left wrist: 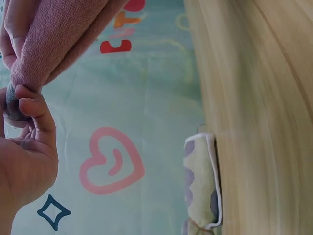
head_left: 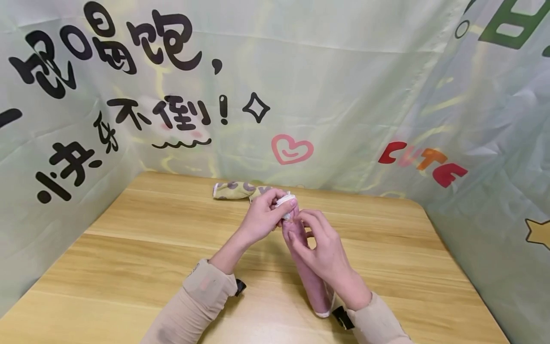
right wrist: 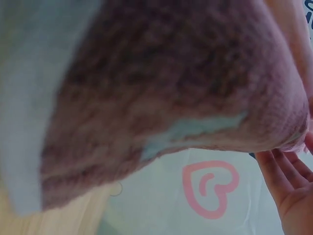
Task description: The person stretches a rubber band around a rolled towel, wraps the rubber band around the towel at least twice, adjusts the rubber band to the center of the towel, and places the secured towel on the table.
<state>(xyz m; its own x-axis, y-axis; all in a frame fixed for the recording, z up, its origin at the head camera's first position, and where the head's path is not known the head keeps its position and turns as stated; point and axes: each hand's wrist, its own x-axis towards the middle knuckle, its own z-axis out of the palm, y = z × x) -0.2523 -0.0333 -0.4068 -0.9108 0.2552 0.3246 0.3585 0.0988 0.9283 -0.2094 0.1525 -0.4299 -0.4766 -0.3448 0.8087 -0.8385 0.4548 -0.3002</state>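
Observation:
A rolled pink towel (head_left: 307, 267) with white edging slants up from the table between the two hands. My left hand (head_left: 264, 215) grips its gathered upper end, thumb over the white edge. Just below, the fingers of my right hand (head_left: 324, 243) are curled, thumb and fingertips at the towel's narrowed part. Whether a thin band lies there is too small to tell. In the left wrist view, the pink towel (left wrist: 58, 39) narrows to a neck above the left hand (left wrist: 29, 161). Close up in the right wrist view, the towel (right wrist: 171, 73) hides the right fingers.
A rolled yellow towel (head_left: 234, 190) with purple-grey spots lies at the table's back edge; in the left wrist view a thin brown band crosses this spotted towel (left wrist: 200, 181). Printed cloth walls (head_left: 343, 95) stand around the wooden table (head_left: 150, 267).

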